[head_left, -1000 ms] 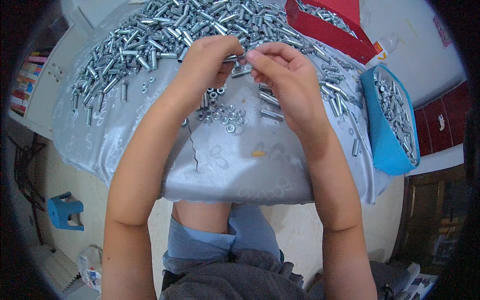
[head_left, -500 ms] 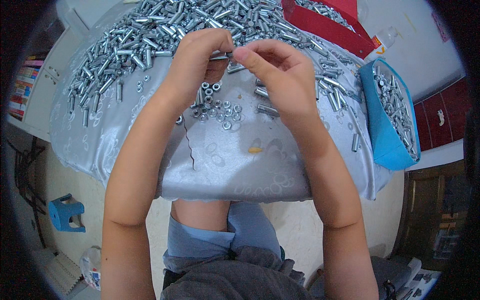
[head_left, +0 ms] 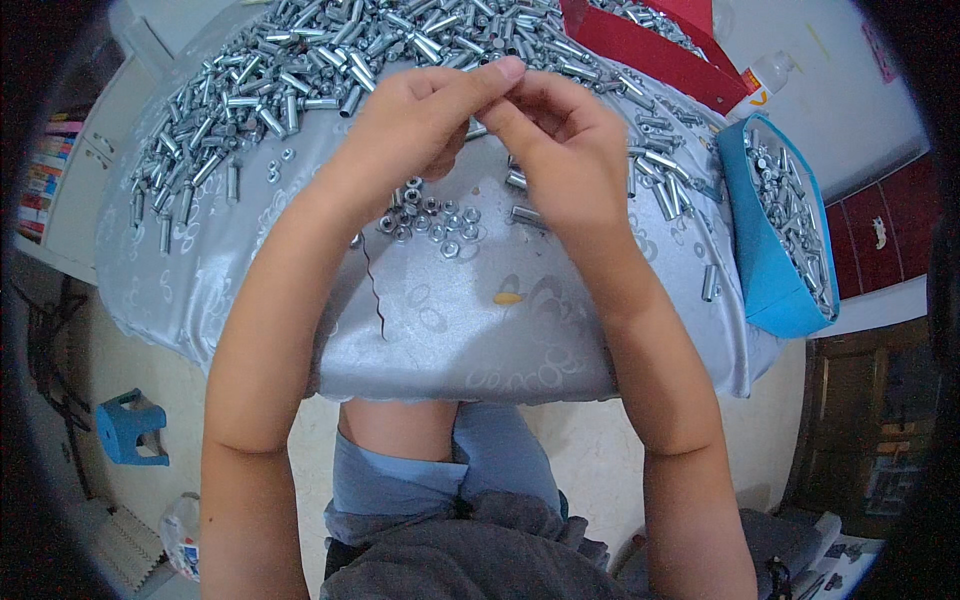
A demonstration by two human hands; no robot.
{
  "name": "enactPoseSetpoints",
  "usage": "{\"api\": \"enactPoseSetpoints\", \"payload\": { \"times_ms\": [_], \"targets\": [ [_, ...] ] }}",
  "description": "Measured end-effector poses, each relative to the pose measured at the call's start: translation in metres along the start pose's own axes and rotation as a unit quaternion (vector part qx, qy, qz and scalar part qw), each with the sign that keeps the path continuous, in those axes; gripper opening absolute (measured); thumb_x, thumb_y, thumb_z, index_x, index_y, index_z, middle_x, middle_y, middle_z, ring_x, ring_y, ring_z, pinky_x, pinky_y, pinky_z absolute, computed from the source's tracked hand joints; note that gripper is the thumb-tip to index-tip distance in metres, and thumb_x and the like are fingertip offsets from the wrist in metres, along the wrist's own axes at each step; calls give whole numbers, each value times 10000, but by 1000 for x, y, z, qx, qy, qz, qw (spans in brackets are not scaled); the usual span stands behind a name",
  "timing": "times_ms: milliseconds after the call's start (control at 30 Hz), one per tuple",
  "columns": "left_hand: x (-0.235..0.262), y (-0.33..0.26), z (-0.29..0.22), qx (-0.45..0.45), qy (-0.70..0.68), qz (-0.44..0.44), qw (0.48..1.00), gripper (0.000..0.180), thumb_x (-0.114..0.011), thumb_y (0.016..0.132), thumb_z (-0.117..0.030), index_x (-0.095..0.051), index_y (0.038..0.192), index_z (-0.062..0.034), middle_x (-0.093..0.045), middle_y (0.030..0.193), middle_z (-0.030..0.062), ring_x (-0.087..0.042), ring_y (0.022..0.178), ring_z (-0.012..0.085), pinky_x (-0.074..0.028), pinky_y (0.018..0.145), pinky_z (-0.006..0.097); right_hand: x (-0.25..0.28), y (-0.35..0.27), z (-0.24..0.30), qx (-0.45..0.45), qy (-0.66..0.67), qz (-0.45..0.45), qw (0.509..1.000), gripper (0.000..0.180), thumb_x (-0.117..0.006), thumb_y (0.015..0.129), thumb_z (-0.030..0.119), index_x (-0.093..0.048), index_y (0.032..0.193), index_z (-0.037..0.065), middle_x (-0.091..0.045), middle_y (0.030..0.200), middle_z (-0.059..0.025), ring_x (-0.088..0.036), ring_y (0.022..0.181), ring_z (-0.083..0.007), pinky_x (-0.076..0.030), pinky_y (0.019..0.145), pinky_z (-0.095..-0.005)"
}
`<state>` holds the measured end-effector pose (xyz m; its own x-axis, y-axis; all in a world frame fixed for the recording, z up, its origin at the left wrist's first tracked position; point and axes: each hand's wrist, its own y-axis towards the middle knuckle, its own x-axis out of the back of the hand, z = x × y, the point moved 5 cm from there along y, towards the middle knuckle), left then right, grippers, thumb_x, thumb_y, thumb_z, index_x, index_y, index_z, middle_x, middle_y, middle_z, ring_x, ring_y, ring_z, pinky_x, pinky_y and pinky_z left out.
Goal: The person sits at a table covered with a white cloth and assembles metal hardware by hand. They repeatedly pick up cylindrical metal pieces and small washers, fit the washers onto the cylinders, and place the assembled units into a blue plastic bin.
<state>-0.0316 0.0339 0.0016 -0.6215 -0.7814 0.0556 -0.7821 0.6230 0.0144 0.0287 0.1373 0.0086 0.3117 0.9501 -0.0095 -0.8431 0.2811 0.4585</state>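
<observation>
Both forearms rise from the lower edge, elbows slightly bent, and converge at the upper middle of the frame, where the hands meet above the tabletop (head_left: 430,360). The left hand (head_left: 405,120) is curled inward, its thumb stretched across to the right; the right hand (head_left: 575,150) has fingers folded, its thumb pointing up and left beneath the other thumb. The fingertips are bunched together; whether they pinch a piece cannot be told, as the fingers hide it.

Behind them, a heap of shiny silver metal cylinders (head_left: 400,45) spreads over the upper part of the frame, pieces lying at all angles. Small silver hex nuts (head_left: 450,228) cluster at centre, just below the left hand, most showing round holes.
</observation>
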Motion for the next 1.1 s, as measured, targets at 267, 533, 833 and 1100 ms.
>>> {"api": "enactPoseSetpoints", "payload": {
  "times_ms": [267, 533, 833, 1100],
  "targets": [
    [13, 4, -1, 20, -124, -28, 992, 308, -547, 820, -416, -504, 674, -148, -300, 504, -88, -241, 395, 35, -173, 378, 214, -6, 6, 5, 19, 64, 90, 994, 375, -617, 757, 18, -479, 1104, -13, -556, 1060, -117, -558, 807, -109, -448, 717, -222],
    [21, 8, 2, 2, -172, -85, 981, 237, -567, 811, -303, -502, 694, -107, -261, 491, -88, -217, 395, 22, -161, 374, 202, -19, -5, 4, 17, 23, 152, 988, 534, -607, 762, 52, -353, 1231, 16, -449, 1220, -157, -557, 843, -116, -435, 739, -239],
    [19, 5, -5, -14, -107, -120, 987, 282, -565, 824, -319, -479, 661, -106, -292, 469, -76, -218, 388, 29, -154, 374, 210, -17, -10, 12, 128, -108, 161, 973, 651, -643, 720, 114, -327, 1283, 33, -494, 1203, -154, -564, 853, -155, -410, 773, -276],
    [20, 5, -3, 0, -83, -141, 987, 268, -508, 845, -304, -573, 762, -58, -293, 470, -75, -230, 400, 35, -173, 387, 213, -17, -15, 9, 132, -185, 149, 962, 603, -659, 704, 149, -402, 1237, 33, -547, 1095, -166, -582, 841, -214, -440, 743, -317]
  ]
}}
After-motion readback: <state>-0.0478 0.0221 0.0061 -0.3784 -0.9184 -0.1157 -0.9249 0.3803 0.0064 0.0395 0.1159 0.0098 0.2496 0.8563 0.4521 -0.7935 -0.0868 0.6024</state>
